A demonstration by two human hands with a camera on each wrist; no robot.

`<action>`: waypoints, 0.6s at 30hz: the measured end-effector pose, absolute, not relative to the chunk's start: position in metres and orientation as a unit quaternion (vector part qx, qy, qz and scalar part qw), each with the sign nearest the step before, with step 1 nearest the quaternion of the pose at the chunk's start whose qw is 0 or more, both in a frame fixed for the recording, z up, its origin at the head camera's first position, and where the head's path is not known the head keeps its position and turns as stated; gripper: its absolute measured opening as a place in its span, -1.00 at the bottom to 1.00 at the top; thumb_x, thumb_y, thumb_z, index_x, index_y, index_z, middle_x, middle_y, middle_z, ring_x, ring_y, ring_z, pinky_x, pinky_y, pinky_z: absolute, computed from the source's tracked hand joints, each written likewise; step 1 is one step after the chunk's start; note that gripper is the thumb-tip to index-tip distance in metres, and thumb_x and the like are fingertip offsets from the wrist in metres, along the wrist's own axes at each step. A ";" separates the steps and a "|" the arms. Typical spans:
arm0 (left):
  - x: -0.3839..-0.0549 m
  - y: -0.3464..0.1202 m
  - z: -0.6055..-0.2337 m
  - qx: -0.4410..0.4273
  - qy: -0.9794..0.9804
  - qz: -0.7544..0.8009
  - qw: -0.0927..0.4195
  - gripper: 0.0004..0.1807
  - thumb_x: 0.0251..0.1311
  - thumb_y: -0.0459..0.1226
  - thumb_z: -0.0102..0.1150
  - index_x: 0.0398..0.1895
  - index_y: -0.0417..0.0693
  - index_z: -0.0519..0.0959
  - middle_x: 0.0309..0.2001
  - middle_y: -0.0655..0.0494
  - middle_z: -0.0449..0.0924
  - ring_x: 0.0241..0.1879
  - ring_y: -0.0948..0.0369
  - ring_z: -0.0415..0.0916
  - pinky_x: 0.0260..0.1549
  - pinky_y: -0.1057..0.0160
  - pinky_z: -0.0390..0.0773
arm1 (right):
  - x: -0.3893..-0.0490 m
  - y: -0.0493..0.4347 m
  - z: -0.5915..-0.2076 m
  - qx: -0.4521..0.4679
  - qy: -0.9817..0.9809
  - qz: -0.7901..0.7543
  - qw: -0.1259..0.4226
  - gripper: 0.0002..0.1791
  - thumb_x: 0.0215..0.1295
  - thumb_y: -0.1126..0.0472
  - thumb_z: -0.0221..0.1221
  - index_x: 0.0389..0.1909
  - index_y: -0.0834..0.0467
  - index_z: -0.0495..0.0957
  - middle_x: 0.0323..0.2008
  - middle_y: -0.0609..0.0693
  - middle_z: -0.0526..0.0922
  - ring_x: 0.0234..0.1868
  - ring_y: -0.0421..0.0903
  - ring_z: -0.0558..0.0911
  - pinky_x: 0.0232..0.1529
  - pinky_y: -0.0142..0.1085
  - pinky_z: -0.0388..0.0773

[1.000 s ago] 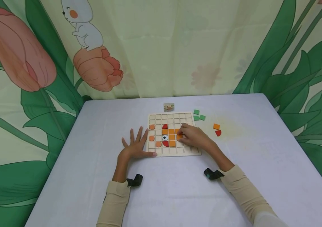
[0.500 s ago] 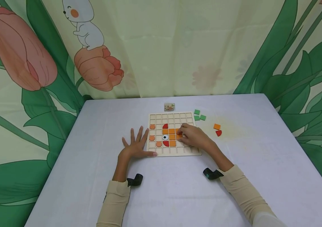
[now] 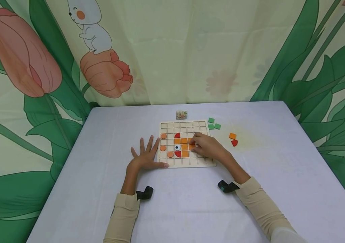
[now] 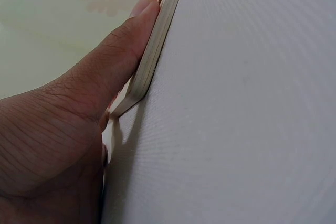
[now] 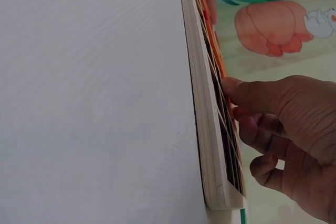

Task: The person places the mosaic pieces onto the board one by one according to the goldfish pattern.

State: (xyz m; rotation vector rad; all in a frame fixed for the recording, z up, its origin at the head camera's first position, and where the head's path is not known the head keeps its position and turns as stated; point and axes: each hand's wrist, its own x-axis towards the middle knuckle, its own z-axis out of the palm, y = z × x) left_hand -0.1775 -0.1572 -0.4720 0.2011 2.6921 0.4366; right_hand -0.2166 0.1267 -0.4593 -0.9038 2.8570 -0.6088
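Note:
A wooden grid board (image 3: 167, 162) lies on the table, carrying orange squares, red quarter-round pieces (image 3: 177, 154), peach discs (image 3: 170, 154) and a white eye piece (image 3: 177, 147). At the board's left edge is my left hand (image 3: 144, 159), fingers spread, its thumb resting on the near-left corner. In the left wrist view that thumb (image 4: 123, 45) lies along the board's edge. My right hand (image 3: 206, 145) reaches over the right part of the board and pinches an orange square tile (image 3: 192, 147) at the grid; its fingers partly cover the tile. The right wrist view shows the thumb (image 5: 244, 92) against the orange pieces.
Several green squares (image 3: 217, 126) lie by the board's far right corner. Farther right are a loose orange square (image 3: 232, 136) and a red quarter-round (image 3: 234, 143). Behind the board is a small patterned card (image 3: 181, 115). A printed curtain (image 3: 172, 67) hangs beyond the table.

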 end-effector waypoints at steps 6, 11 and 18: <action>-0.178 -0.157 -0.475 0.073 0.964 0.156 0.201 0.34 -0.12 0.41 0.27 0.58 0.24 -0.33 0.58 0.05 -0.60 0.48 -0.18 -0.81 0.21 -0.55 -0.53 | -0.216 0.131 -0.459 -0.282 0.936 -0.206 0.047 -0.71 0.25 0.07 0.32 -0.09 0.13 0.66 -0.08 -0.02 0.58 -0.24 -0.12 0.52 -0.13 -0.27 0.56; -0.176 -0.157 -0.473 0.073 0.964 0.156 0.201 0.33 -0.12 0.40 0.27 0.58 0.23 -0.31 0.58 0.04 -0.59 0.48 -0.19 -0.79 0.21 -0.55 -0.52 | -0.217 0.136 -0.459 -0.269 0.937 -0.217 0.049 -0.71 0.26 0.05 0.31 -0.08 0.13 0.67 -0.10 -0.04 0.59 -0.24 -0.13 0.53 -0.13 -0.27 0.55; -0.177 -0.156 -0.471 0.073 0.965 0.154 0.200 0.33 -0.12 0.41 0.26 0.58 0.22 -0.32 0.58 0.03 -0.59 0.48 -0.19 -0.79 0.21 -0.55 -0.52 | -0.222 0.147 -0.455 -0.234 0.944 -0.224 0.059 -0.71 0.30 0.07 0.27 -0.05 0.14 0.66 -0.09 0.00 0.60 -0.21 -0.09 0.53 -0.11 -0.24 0.57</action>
